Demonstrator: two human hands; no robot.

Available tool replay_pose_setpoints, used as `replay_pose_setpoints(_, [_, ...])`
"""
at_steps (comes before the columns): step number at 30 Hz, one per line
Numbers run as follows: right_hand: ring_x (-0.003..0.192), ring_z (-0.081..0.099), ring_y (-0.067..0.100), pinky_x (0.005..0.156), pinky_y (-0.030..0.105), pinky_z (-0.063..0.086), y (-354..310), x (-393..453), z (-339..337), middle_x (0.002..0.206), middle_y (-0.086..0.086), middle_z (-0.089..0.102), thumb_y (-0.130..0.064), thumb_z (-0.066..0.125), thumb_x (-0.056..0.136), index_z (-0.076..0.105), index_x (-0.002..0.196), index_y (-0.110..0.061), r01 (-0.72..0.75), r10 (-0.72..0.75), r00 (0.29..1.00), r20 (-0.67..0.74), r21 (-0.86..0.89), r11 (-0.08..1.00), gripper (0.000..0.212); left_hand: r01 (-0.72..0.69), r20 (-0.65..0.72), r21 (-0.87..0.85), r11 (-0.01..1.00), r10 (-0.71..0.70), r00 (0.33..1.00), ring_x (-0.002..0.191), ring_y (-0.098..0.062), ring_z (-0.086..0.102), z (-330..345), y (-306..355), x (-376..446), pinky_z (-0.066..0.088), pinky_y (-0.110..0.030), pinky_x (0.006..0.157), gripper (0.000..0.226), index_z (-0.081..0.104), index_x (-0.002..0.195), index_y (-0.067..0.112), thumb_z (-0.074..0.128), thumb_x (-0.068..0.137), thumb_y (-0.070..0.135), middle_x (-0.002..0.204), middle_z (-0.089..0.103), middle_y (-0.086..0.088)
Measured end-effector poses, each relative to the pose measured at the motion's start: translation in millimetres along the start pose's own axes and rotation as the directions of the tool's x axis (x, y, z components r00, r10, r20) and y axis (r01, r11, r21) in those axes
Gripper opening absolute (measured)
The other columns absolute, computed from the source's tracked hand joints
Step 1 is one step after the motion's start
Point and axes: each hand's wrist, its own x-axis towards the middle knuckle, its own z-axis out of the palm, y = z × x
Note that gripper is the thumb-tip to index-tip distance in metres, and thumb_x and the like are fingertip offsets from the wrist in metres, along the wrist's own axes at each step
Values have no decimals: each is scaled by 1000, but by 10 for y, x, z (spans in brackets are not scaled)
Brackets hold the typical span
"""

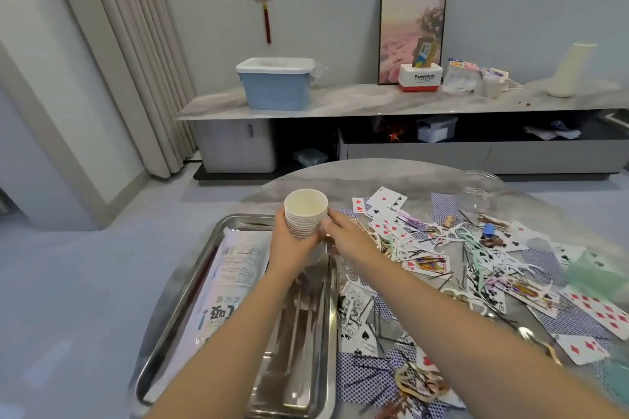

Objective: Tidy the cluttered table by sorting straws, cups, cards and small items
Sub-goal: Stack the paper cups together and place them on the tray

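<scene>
Cups (304,216): one stack of white paper cups, ribbed where the rims nest; about eight rims show, the exact count is hard to tell. The stack is held up over the far end of the tray.
Left hand (289,245): fingers curl round the lower part of the stack and grip it.
Right hand (343,233): fingertips touch the right side of the stack; I cannot tell if it grips.
Tray (190,286): one, shiny metal, long with round corners. It sits on the left part of the table.
Bag (235,269): one flat white plastic pack lying in the tray, with blue and black printed writing too blurred to read.
Table (340,177): one, round, grey stone look, smooth.
Cards (425,264): many playing cards, too many to count, spread on the right half of the table. Some are face up with red diamonds, hearts, black clubs and spades; some are face down with a blue net pattern.
Small items (473,241): a tangle of white and green thin bits and dark sticks on top of the cards.
Jar (483,194): one clear one at the far edge of the table.
Spoon (537,342): one, gold and silver, near the right edge.
Box (277,83): one blue plastic one with a white lid, on the long shelf.
Red box (420,78): one, red and white, reads "Panasonic".
Picture (412,34): one framed pink one leaning on the wall.
</scene>
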Motion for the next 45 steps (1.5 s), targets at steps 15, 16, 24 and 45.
replay_pose_setpoints(15, [100,57,18,82,26,43,425,77,-306,127,6,59,-15,49,96,51,133,-13,-63,-40,958,-283,-344,937,37,175,-176,191,966,-142,974,114,-24,43,77,158,-344,39,-31,90,68,28,129,17,74,79,22,134,27,-8])
replay_pose_setpoints(16, [101,57,20,81,26,44,480,77,-370,125,7,60,-15,52,95,51,133,-12,-88,-43,954,-297,-412,907,39,167,-171,214,962,-132,976,105,-20,43,105,172,-390,38,-29,84,57,32,121,16,72,80,20,129,30,-7])
replay_pose_setpoints(24, [114,47,30,90,35,38,598,439,-406,114,9,61,-48,67,76,53,123,-16,-196,-46,955,-293,-741,642,59,184,-84,219,958,-169,982,76,-16,53,280,42,-357,40,-25,61,12,52,94,12,58,84,14,82,54,1])
replay_pose_setpoints(45, [83,54,6,68,13,41,567,-1277,-533,108,-5,58,-25,64,87,56,128,-19,114,-102,994,50,-491,864,42,442,46,202,874,-459,887,75,-17,66,-229,240,-1158,55,-31,71,15,57,106,12,43,99,15,89,67,-4])
